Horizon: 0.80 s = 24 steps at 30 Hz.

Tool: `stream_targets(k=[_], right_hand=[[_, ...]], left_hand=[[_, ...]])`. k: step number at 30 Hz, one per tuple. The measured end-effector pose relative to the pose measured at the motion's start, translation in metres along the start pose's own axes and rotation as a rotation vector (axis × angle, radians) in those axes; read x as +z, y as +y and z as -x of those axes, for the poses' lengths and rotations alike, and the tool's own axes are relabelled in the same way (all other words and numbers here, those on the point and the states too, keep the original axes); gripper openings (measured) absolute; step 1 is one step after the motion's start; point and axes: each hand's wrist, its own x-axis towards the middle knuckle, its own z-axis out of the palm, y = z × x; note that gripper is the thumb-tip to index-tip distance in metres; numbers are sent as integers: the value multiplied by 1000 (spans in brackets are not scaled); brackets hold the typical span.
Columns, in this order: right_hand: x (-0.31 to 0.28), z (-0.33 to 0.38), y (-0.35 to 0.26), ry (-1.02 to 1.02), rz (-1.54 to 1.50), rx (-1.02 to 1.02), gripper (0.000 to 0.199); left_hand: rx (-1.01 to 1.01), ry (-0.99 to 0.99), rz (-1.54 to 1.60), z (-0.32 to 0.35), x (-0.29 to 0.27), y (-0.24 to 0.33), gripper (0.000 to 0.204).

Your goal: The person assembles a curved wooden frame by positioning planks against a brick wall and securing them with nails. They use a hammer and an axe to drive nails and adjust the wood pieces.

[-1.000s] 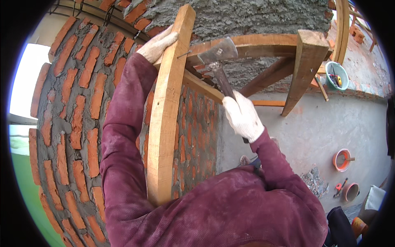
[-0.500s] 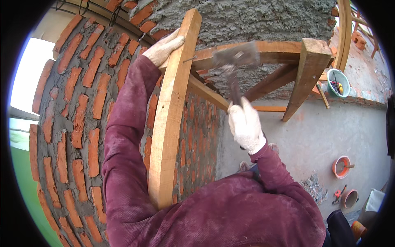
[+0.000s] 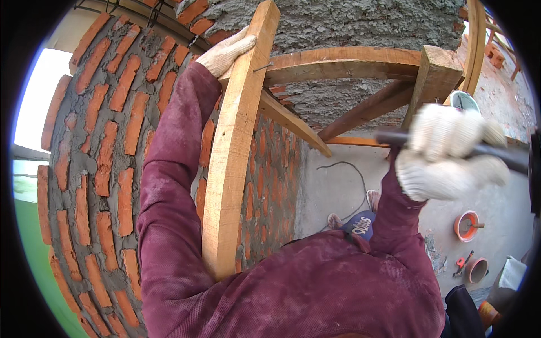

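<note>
Pale squared wooden post (image 3: pixel 234 163) runs from the top edge of the frame, left of centre, down to your maroon left sleeve (image 3: pixel 174 163), and your left hand (image 3: pixel 225 53), in a white knitted glove, holds its upper part, fingers laid over the edge. Your right hand (image 3: pixel 448 152), in a matching glove, is closed around a dark, round-shafted tool handle (image 3: pixel 507 158) at the right of the frame; you cannot make out the tool's head. Thin dark metal nail (image 3: pixel 262 67) juts from the post near its top, so you are probably partway through driving it. Your next move likely calls for a square, measured blow on the nail, with the post firm and your left fingers clear, since they lie near it. Counting, you have one post in hand, one nail showing and one tool handle; beside them, one brown horizontal beam (image 3: pixel 344 63), one thick brown wooden upright (image 3: pixel 437 79) and two slanting braces, dark brown (image 3: pixel 366 111) and pale (image 3: pixel 296 127). Three containers show: one pale green bucket (image 3: pixel 464 101) at upper right, one orange-rimmed round tub (image 3: pixel 467 226) and one small brownish pot (image 3: pixel 477 270) at lower right.
</note>
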Motion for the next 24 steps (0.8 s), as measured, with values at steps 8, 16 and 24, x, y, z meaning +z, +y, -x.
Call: stream_targets(k=[8, 16, 24], right_hand=[[-18, 97, 75, 5, 719, 1174, 42], [-42, 122, 98, -96, 710, 795, 28], [11, -20, -4, 26, 48, -210, 48]], left_hand=[[94, 12, -152, -1, -7, -7, 75], [3, 40, -38, -4, -6, -4, 74], [43, 21, -9, -8, -11, -14, 74]])
